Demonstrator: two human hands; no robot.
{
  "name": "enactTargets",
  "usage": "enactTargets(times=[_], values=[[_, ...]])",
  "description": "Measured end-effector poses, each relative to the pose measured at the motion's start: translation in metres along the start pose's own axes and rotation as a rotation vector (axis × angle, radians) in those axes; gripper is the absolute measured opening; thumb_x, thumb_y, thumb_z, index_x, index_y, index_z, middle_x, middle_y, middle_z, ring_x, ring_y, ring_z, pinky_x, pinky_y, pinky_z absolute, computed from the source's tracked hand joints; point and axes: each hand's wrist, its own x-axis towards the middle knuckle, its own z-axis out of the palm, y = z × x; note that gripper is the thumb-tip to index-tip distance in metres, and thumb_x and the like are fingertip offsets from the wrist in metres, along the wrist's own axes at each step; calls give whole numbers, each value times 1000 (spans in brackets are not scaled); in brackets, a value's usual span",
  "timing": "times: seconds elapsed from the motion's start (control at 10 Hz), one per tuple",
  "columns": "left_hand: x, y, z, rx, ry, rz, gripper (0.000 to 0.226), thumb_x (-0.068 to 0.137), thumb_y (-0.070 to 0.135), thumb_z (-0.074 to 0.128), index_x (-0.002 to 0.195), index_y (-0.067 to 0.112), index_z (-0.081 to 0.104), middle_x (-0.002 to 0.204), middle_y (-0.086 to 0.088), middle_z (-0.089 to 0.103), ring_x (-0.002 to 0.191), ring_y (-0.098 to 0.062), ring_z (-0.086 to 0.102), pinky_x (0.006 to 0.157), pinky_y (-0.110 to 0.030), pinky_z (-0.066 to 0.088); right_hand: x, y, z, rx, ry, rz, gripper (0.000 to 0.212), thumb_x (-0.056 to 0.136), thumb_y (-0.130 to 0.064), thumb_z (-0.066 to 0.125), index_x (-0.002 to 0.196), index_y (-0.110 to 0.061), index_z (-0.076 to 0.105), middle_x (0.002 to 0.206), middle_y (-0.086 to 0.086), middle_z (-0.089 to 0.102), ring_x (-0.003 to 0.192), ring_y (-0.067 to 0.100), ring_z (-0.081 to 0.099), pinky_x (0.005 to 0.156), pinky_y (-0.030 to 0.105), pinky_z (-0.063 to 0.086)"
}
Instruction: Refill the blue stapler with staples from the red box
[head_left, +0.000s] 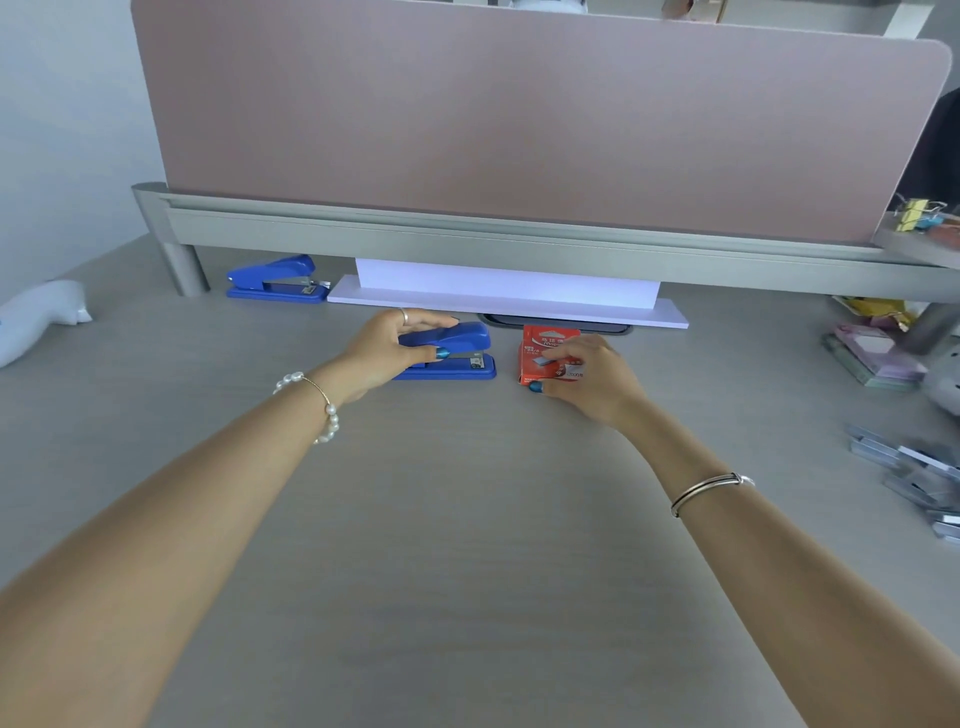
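A blue stapler (457, 353) lies on the grey desk (441, 519) just ahead of me, its nose pointing right. My left hand (389, 348) grips its top arm from the left, thumb on the near side and fingers over the top. To its right stands the small red staple box (545, 345). My right hand (592, 376) holds the box from the right, fingers across its front face and thumb at its lower left corner. The box looks closed; I cannot see inside it.
A second blue stapler (275, 283) sits further back on the left, near the divider's metal leg (182, 265). A white shelf piece (504, 299) lies under the pink divider (519, 119). Loose staple strips (914, 478) and sticky notes (872, 358) lie at the right, and a white object (36, 322) at the left.
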Motion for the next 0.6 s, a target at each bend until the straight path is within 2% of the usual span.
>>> enactTargets(times=[0.1, 0.2, 0.3, 0.4, 0.5, 0.6], values=[[1, -2, 0, -2, 6, -18, 38, 81, 7, 67, 114, 25, 63, 124, 7, 61, 117, -6, 52, 96, -18, 40, 1, -2, -3, 0, -29, 10, 38, 71, -21, 74, 107, -19, 65, 124, 7, 48, 112, 20, 49, 92, 23, 36], [1, -2, 0, -13, 14, -18, 38, 81, 6, 67, 114, 24, 63, 124, 6, 61, 116, -6, 53, 97, -19, 40, 3, -3, -5, -37, -57, -5, 38, 71, -19, 74, 108, -19, 64, 125, 9, 48, 114, 22, 48, 90, 22, 33], [0, 1, 1, -16, 12, -17, 39, 81, 5, 65, 114, 24, 62, 125, 6, 60, 115, -6, 52, 87, -9, 39, 2, -4, -7, -42, -74, 14, 38, 72, -20, 73, 109, -21, 62, 127, 8, 46, 114, 21, 47, 88, 22, 33], [0, 4, -1, -40, -10, -50, 37, 84, 7, 63, 117, 23, 61, 129, 5, 58, 118, -7, 49, 90, -13, 35, 2, -3, -4, -58, -121, 29, 44, 75, -27, 70, 116, -24, 53, 133, 4, 39, 120, 24, 42, 95, 29, 35], [-6, 14, -2, -44, -51, -96, 37, 86, 15, 60, 122, 24, 58, 132, 7, 54, 121, -6, 47, 94, -18, 32, -6, -7, -4, -115, -155, 58, 56, 77, -33, 66, 127, -29, 42, 142, 1, 29, 129, 30, 28, 103, 36, 27], [-12, 22, -4, -16, -20, -114, 41, 87, 21, 60, 127, 26, 53, 141, 9, 46, 128, -7, 40, 95, -20, 28, -11, -12, -8, -82, -55, 52, 71, 76, -34, 67, 136, -33, 29, 147, 2, 21, 134, 31, 19, 107, 41, 26]])
